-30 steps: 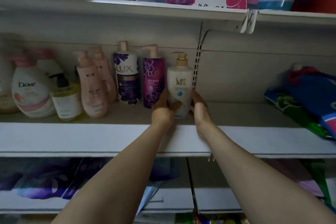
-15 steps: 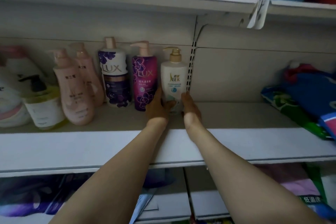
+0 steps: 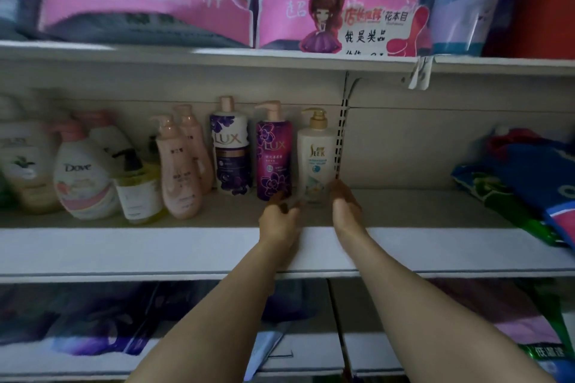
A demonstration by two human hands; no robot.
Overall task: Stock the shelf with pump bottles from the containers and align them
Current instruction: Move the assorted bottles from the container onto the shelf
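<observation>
The left hand (image 3: 278,221) and right hand (image 3: 343,207) rest on the shelf (image 3: 186,249), either side of the base of a white pump bottle (image 3: 315,158). Just left of the left hand stands a purple bottle (image 3: 273,152). Blue bags (image 3: 522,183) lie well right of the right hand.

Shelf (image 3: 404,211) open rightward; Lux bottle (image 3: 273,152) (purple) crowds left.

Pink cartoon-printed packs (image 3: 149,0) line the upper shelf, a paper tag (image 3: 420,73) hanging from its edge. Blue and green refill bags (image 3: 535,177) lie far right; purple packs (image 3: 102,317) sit below.
</observation>
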